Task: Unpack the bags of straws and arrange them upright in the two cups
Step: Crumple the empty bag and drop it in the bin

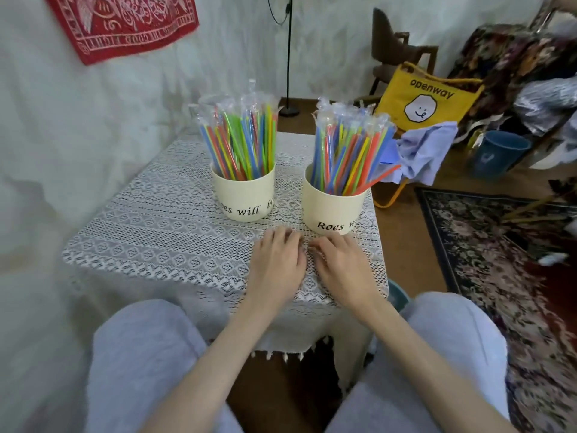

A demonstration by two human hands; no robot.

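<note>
Head view: 2 cream printed cups [245, 195] [334, 210] stand toward the far edge of the lace-covered table [150, 232], each packed with upright wrapped multicoloured straws [240, 142] [346, 151]. Left hand [276, 264] and right hand [340, 267] rest flat near the front edge, fingers relaxed, holding nothing.

clear: tablecloth [150, 232] left/front | blocked: two cups [245, 195] w/ straws [240, 142] at back, narrow gap btwn

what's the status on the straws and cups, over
Left hand and right hand flat on the lace tablecloth, empty. Left cup and right cup full of wrapped straws; one orange straw leans outward. Nothing in the way.
</note>
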